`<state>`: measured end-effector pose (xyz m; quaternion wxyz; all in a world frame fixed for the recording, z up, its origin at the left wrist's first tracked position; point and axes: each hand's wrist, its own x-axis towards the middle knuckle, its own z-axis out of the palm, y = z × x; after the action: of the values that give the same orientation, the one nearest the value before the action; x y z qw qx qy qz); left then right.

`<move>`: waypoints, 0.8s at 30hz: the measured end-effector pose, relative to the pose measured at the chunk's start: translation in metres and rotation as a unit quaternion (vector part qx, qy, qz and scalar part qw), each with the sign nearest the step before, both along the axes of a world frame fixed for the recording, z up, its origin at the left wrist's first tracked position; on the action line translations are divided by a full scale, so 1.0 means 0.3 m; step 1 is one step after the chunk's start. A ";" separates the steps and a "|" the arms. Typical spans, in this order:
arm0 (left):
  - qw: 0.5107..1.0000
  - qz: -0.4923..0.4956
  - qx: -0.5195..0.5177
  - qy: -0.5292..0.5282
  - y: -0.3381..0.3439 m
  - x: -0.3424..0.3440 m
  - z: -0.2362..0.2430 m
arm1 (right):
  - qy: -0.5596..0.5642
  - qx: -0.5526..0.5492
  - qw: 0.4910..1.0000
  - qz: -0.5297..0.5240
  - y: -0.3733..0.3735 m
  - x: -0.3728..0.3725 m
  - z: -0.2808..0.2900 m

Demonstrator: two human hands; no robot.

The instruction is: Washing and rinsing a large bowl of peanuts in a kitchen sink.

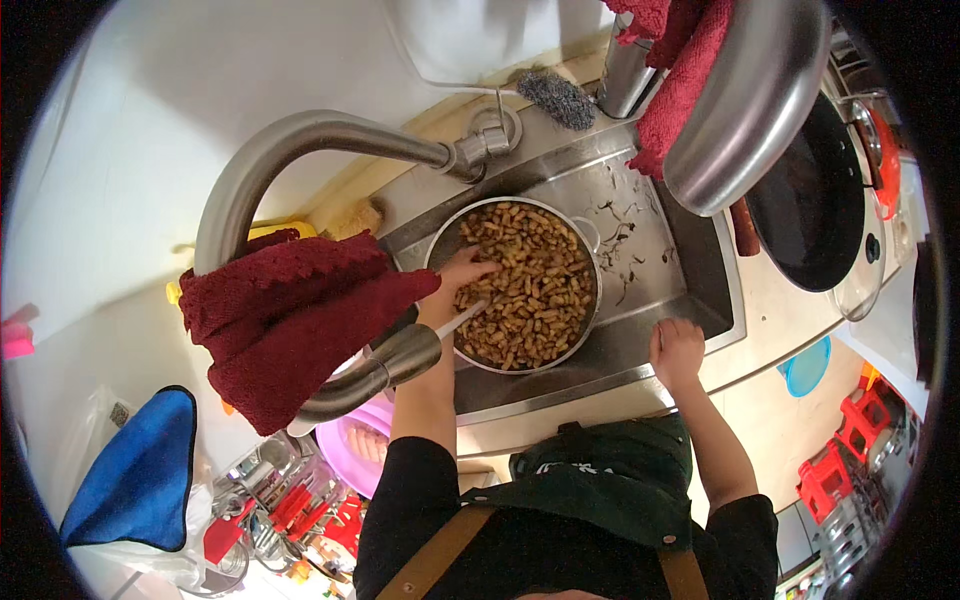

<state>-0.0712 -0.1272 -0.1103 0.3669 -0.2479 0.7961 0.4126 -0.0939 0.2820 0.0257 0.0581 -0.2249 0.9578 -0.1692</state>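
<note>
A round metal pot (597,300) stands in the sink, filled with what look like unshelled peanuts (530,285). My left hand (465,272) reaches over the pot's left side. Its fingers are stretched out and touch the peanuts, the tips partly hidden among them. Beside it a thin stream of water (466,316) runs from the tap's spout (412,354) into the pot. My right hand (679,350) rests on the sink's front rim, right of the pot, with its fingers curled in and nothing visible in them.
A dark red towel (310,310) hangs over the curved tap (300,130). Dark scraps (618,240) lie on the metal sink (648,215) floor. A black pan (808,205) sits right of the sink, below a thick metal pipe (750,110). A grey scrubber (556,98) lies behind.
</note>
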 end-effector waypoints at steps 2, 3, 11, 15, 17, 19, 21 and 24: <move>0.999 -0.053 -0.003 -0.005 0.185 -0.115 0.238 | 0.000 0.013 1.000 -0.024 0.040 -0.001 -0.015; 0.998 0.004 0.059 -0.022 0.225 -0.117 0.339 | -0.005 0.007 1.000 -0.021 0.039 0.000 -0.010; 0.923 0.305 0.197 0.126 0.212 0.094 0.292 | 0.016 0.014 1.000 0.011 0.028 -0.006 -0.012; 0.885 0.367 0.265 0.107 0.207 0.101 0.302 | 0.023 0.002 1.000 0.006 0.036 -0.003 -0.020; 0.856 0.410 0.309 0.065 0.198 0.117 0.286 | 0.020 0.006 1.000 0.011 0.031 0.001 -0.018; 0.911 0.348 0.170 0.141 0.209 0.109 0.252 | 0.022 0.001 1.000 0.008 0.028 0.003 -0.014; 0.920 0.343 0.128 0.138 0.250 0.090 0.282 | 0.023 0.000 1.000 0.005 0.032 0.005 -0.019; 0.926 0.336 0.117 0.127 0.241 0.083 0.286 | 0.029 -0.009 1.000 0.006 0.034 0.001 -0.024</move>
<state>-0.0463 -0.0549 -0.0247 0.1292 -0.4020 0.6519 0.6299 -0.0936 0.2924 0.0186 0.0296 -0.2355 0.9563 -0.1710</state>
